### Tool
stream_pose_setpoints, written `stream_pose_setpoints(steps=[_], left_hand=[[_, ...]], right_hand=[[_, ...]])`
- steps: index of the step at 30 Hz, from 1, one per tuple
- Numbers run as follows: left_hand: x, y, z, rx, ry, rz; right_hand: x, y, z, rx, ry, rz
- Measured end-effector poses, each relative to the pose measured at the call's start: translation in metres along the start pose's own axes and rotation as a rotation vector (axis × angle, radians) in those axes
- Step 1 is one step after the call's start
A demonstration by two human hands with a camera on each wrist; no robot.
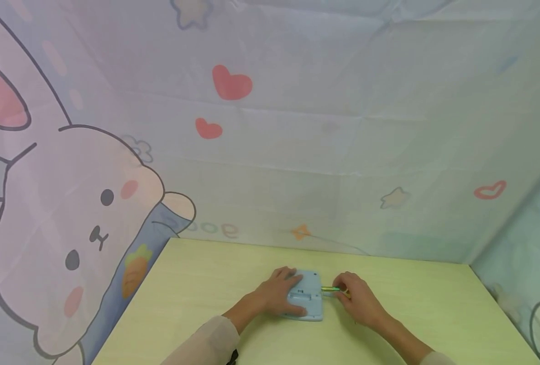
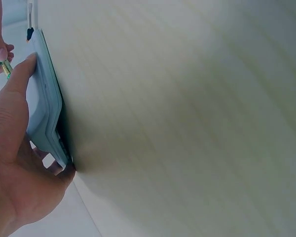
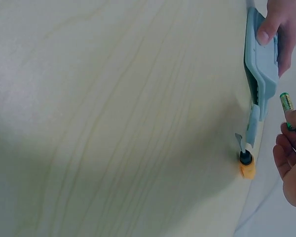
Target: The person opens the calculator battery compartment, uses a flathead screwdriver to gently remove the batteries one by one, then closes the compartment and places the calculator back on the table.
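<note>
A light-blue calculator lies back side up on the table, a recessed battery compartment showing in its back. My left hand grips it from the left, with the thumb and a finger spread over the back. To the right of the calculator, my right hand pinches a green-and-gold battery between thumb and fingers, one end sticking out toward the calculator. Below that hand in the right wrist view lies a screwdriver with an orange and black handle. A narrow light-blue piece is between it and the calculator.
The pale wood-grain table reaches back to a hanging cloth printed with a rabbit, hearts and stars. Another pale cloth hangs along the right side.
</note>
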State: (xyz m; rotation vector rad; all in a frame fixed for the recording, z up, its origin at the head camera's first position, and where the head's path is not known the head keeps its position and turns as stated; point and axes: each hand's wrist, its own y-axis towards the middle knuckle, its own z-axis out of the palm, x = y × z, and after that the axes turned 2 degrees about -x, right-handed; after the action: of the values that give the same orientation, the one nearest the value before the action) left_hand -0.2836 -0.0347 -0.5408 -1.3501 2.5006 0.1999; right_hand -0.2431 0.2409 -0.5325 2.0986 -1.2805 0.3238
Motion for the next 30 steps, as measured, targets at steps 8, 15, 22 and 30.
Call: stream_pose_setpoints(steps=[8,15,22,30], left_hand=[[0.0,-0.002,-0.001,0.004,-0.016,-0.004],[-0.001,-0.002,-0.002,-0.002,-0.007,-0.003],[-0.001,-0.001,0.0,0.001,-0.001,0.001],[0.0,0.001,0.002,0.0,0.0,-0.001]], right_hand=[[-0.002,-0.004,0.004,-0.002,-0.033,-0.007],[-0.002,-0.008,0.002,0.019,-0.021,-0.009],[-0.007,-0.012,0.004,0.028,-0.035,0.003],[-0.01,-0.013,0.01,0.042,-0.035,0.066]])
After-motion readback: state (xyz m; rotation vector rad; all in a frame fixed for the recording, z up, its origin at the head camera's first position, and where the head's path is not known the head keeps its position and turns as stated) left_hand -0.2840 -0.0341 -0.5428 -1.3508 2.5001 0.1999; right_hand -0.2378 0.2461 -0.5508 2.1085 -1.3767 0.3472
